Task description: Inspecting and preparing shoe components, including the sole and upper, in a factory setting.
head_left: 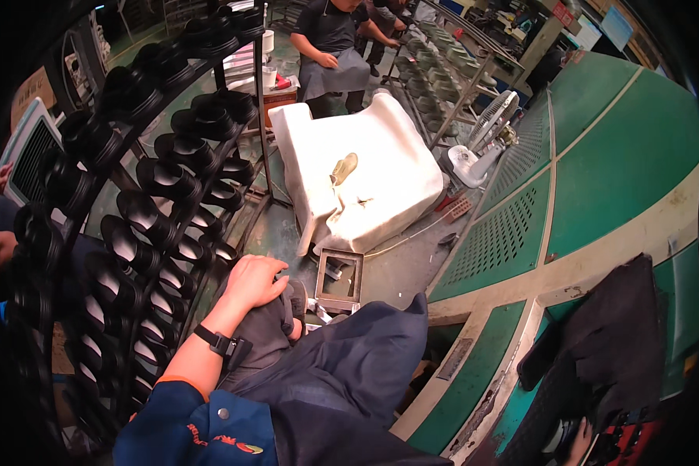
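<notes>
My left hand [255,281] rests on my grey-trousered knee, palm down, fingers laid loosely over it. It holds nothing; a dark watch band circles that wrist. My right hand cannot be made out. In front of me stands a low work table [400,163] draped in a white cover, brightly lit. A single olive-tan shoe sole [346,167] lies on it, near a small dark mark or hole in the cover. Dark blue cloth [349,365] lies across my lap. Beyond my knee is a rusty square metal frame [339,279].
A tall rack of black shoes [167,179] rises close on my left. Green machine panels [629,147] line the right, with dark cloth [598,334] hanging there. A white fan [481,140] stands behind the table. People sit at the back beside another shoe rack [431,70].
</notes>
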`<action>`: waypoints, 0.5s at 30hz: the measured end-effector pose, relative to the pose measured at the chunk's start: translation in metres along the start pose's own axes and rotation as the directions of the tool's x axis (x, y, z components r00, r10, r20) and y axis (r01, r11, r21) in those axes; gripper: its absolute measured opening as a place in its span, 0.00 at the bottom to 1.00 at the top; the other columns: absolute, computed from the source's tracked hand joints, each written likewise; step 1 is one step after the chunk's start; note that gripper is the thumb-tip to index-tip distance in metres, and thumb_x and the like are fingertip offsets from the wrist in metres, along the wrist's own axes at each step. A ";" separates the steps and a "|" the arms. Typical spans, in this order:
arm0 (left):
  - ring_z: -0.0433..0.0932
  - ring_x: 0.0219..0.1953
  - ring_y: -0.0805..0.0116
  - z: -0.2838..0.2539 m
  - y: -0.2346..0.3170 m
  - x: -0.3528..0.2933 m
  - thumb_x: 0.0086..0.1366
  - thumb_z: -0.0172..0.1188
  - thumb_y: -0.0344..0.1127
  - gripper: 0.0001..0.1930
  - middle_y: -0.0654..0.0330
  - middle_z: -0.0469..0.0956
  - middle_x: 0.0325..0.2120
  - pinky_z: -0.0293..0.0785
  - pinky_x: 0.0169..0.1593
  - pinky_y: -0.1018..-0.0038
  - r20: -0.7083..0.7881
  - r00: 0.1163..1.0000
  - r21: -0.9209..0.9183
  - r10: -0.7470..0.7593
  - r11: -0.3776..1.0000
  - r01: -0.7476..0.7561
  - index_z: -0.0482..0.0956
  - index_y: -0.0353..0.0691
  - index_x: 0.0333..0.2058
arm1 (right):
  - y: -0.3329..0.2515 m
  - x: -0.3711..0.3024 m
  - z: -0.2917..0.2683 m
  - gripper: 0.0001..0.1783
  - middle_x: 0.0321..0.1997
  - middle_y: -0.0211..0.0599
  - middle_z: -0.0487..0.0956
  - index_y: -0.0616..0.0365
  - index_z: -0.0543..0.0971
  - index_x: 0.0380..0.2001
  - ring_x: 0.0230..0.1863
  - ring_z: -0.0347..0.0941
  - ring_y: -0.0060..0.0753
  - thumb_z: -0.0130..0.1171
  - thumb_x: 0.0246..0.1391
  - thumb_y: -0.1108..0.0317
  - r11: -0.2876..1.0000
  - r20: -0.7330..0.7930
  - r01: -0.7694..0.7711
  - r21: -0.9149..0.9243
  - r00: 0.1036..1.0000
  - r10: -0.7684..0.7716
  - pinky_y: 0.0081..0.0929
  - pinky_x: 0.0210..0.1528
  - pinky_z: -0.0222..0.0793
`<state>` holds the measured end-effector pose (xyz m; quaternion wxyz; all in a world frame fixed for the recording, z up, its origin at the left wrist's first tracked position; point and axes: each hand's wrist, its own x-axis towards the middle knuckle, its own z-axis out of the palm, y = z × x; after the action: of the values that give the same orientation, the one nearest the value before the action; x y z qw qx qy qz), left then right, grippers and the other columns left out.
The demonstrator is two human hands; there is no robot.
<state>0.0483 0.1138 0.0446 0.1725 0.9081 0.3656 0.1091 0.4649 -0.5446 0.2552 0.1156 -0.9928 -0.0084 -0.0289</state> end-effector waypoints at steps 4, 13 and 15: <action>0.81 0.43 0.54 0.004 -0.010 -0.004 0.58 0.60 0.45 0.17 0.54 0.83 0.36 0.74 0.49 0.61 0.039 0.997 -0.105 0.062 0.993 -0.058 0.83 0.42 0.41 | -0.009 -0.060 0.007 0.37 0.63 0.55 0.71 0.62 0.69 0.63 0.64 0.67 0.51 0.52 0.62 0.42 0.993 -0.271 -0.009 -0.117 0.962 -0.023 0.37 0.65 0.62; 0.75 0.55 0.57 -0.003 0.088 0.000 0.64 0.60 0.40 0.26 0.54 0.75 0.53 0.72 0.58 0.66 0.036 0.763 -0.733 0.646 0.536 -0.419 0.71 0.45 0.60 | 0.000 -0.073 -0.029 0.47 0.69 0.46 0.64 0.47 0.55 0.72 0.68 0.60 0.40 0.66 0.52 0.68 0.895 -0.313 0.357 0.266 0.911 -0.270 0.31 0.69 0.54; 0.66 0.64 0.51 -0.007 0.109 -0.005 0.62 0.62 0.42 0.33 0.49 0.66 0.61 0.64 0.65 0.63 -0.144 0.654 -0.820 0.742 0.281 -0.499 0.64 0.41 0.64 | -0.061 -0.111 -0.074 0.41 0.69 0.43 0.64 0.61 0.56 0.70 0.67 0.61 0.36 0.58 0.60 0.55 0.700 -0.339 0.259 0.666 0.940 -0.026 0.32 0.68 0.56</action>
<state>0.1106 0.0391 0.0938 0.5535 0.7967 -0.1415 0.1972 0.3489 -0.5033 0.3347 0.4809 -0.8534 -0.0787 -0.1849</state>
